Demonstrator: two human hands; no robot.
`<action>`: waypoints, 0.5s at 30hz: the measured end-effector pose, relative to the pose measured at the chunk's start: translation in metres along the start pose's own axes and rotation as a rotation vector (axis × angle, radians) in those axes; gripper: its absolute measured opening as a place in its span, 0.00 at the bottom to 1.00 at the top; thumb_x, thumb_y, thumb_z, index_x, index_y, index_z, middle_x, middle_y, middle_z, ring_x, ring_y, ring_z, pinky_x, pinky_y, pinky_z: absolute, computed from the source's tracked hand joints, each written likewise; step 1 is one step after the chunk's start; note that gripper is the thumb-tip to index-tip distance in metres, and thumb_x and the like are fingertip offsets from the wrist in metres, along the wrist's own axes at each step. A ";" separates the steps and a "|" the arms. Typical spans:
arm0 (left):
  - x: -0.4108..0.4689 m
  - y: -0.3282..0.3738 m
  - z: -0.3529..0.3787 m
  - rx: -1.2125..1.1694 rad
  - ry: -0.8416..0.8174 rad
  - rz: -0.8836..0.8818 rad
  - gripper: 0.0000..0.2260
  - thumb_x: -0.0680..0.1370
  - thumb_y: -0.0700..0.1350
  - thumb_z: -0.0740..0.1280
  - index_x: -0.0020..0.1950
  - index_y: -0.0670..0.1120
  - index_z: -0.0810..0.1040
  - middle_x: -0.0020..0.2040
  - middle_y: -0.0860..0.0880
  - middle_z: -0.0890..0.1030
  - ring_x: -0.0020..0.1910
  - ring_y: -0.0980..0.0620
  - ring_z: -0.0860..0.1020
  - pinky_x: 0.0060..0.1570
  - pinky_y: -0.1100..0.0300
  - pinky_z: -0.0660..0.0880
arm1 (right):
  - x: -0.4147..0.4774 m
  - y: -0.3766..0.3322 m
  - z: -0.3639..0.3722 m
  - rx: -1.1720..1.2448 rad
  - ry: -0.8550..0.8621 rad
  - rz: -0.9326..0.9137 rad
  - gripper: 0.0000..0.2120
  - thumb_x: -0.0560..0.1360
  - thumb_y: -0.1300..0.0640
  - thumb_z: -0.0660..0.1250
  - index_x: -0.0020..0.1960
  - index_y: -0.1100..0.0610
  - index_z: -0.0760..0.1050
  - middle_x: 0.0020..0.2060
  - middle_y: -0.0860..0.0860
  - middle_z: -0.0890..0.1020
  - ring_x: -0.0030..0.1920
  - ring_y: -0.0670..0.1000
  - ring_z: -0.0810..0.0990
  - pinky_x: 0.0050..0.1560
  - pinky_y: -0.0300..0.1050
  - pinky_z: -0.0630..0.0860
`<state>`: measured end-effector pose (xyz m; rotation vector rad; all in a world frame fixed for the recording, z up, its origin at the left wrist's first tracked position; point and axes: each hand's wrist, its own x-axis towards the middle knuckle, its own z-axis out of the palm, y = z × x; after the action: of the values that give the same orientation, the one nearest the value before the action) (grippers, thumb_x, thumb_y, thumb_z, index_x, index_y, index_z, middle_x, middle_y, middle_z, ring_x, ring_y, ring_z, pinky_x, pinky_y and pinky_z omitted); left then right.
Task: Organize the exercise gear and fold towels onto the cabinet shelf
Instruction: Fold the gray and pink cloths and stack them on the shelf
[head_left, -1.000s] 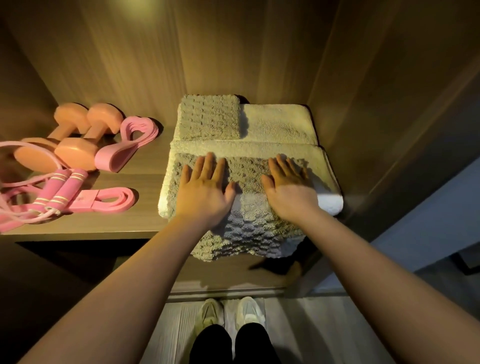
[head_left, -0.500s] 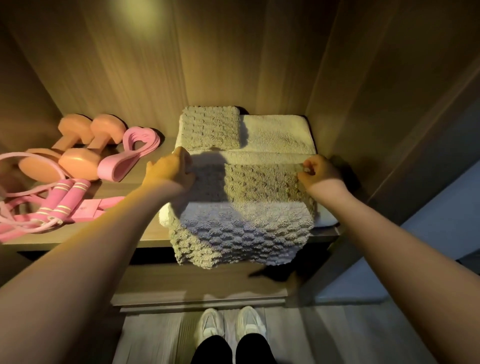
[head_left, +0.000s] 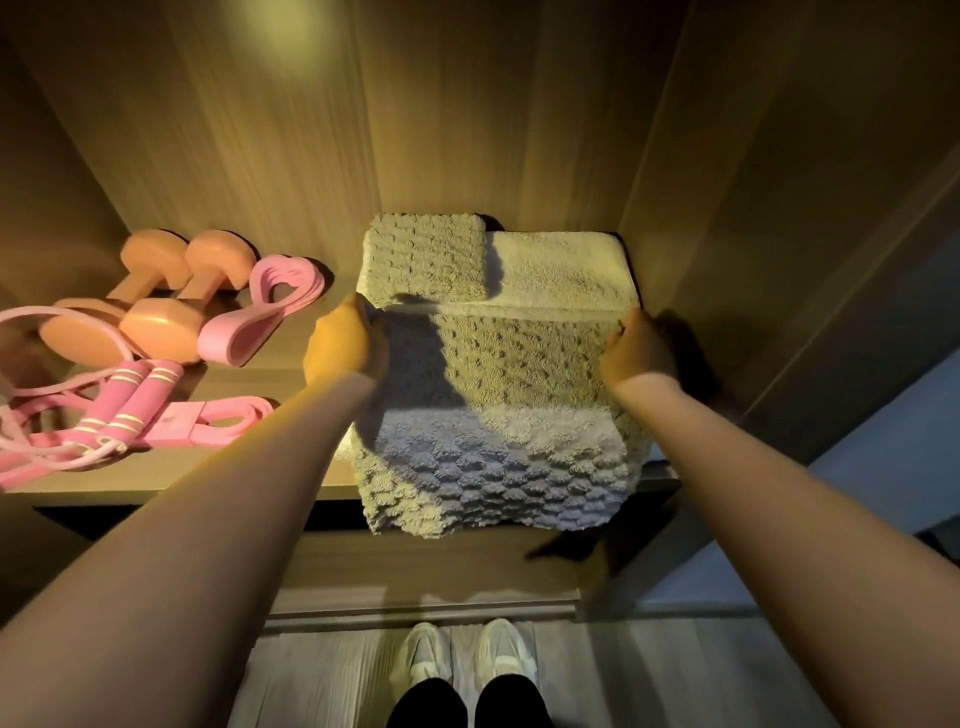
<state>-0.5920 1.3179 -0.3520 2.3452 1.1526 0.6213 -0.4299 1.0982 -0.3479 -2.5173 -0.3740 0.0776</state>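
Note:
A grey waffle-textured towel (head_left: 498, 441) lies over the front of the towel pile on the cabinet shelf (head_left: 208, 478), its near end hanging past the shelf edge. My left hand (head_left: 343, 340) grips its far left edge. My right hand (head_left: 641, 351) grips its far right edge. Behind it lie a small folded waffle towel (head_left: 426, 262) and a folded white towel (head_left: 561, 273). On the left of the shelf are two orange dumbbells (head_left: 150, 301), a pink resistance band (head_left: 260, 312), a pink flat band (head_left: 218, 423) and a pink jump rope (head_left: 119, 405).
The cabinet's wooden side wall (head_left: 753, 208) stands close to the right of the towels, the back wall (head_left: 363, 130) just behind them. A lower ledge (head_left: 415, 582) sits under the shelf. My shoes (head_left: 462, 660) stand on the floor below.
My hands left the towel's top, where they lay flat, and moved out to its far corners, which they now grip. The towel hangs further over the shelf front.

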 end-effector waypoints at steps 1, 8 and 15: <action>-0.001 -0.002 0.002 0.078 0.012 0.032 0.08 0.82 0.43 0.60 0.55 0.40 0.75 0.50 0.36 0.80 0.46 0.38 0.77 0.40 0.51 0.70 | 0.000 0.002 0.004 -0.026 0.010 -0.004 0.10 0.84 0.61 0.51 0.59 0.62 0.68 0.54 0.58 0.77 0.57 0.58 0.76 0.56 0.52 0.73; -0.010 0.014 -0.001 0.331 0.142 0.222 0.13 0.82 0.42 0.58 0.66 0.41 0.68 0.63 0.39 0.72 0.60 0.38 0.72 0.50 0.44 0.71 | -0.009 -0.009 -0.001 -0.251 0.117 -0.209 0.20 0.80 0.62 0.56 0.71 0.58 0.62 0.67 0.58 0.67 0.62 0.62 0.72 0.52 0.56 0.75; -0.065 0.035 0.039 0.392 -0.269 0.502 0.26 0.82 0.59 0.43 0.79 0.54 0.46 0.80 0.52 0.43 0.78 0.51 0.42 0.76 0.45 0.41 | -0.036 -0.017 0.039 -0.419 -0.331 -0.440 0.24 0.82 0.43 0.40 0.77 0.38 0.39 0.77 0.39 0.37 0.77 0.50 0.34 0.74 0.63 0.35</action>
<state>-0.5838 1.2383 -0.3753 2.9758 0.6019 0.2294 -0.4740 1.1228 -0.3711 -2.7591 -1.1758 0.2671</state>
